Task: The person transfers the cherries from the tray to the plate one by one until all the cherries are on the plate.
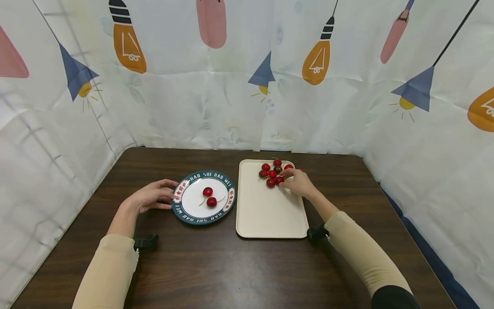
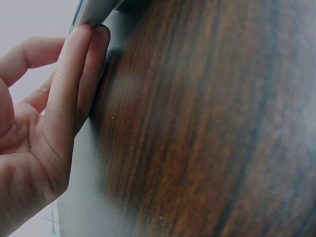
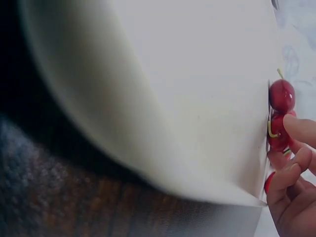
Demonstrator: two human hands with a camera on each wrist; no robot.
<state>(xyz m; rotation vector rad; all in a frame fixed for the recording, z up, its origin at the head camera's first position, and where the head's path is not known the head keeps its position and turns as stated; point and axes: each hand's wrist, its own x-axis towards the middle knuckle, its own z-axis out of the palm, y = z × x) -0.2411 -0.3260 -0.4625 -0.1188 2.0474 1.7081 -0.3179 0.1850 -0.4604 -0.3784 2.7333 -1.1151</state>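
My left hand (image 1: 156,196) lies at the left edge of a round white plate (image 1: 189,195) with a dark teal lettered rim. Its fingertips touch the rim, fingers nearly straight, as the left wrist view also shows. Two red cherries (image 1: 211,202) with stems sit in the plate's middle. Over the far right of a cream rectangular tray (image 1: 266,214), my right hand (image 1: 297,182) pinches a cherry (image 3: 279,131) between thumb and fingers. Several more cherries (image 1: 271,183) are clustered beside those fingertips, at the tray's far end.
Both plate and tray stand on a dark wood-grain table (image 1: 208,266), the tray to the right of the plate. A white curtain (image 1: 173,107) with lamp and bulb prints hangs behind and along the sides. Dark bands (image 1: 146,242) show by both wrists.
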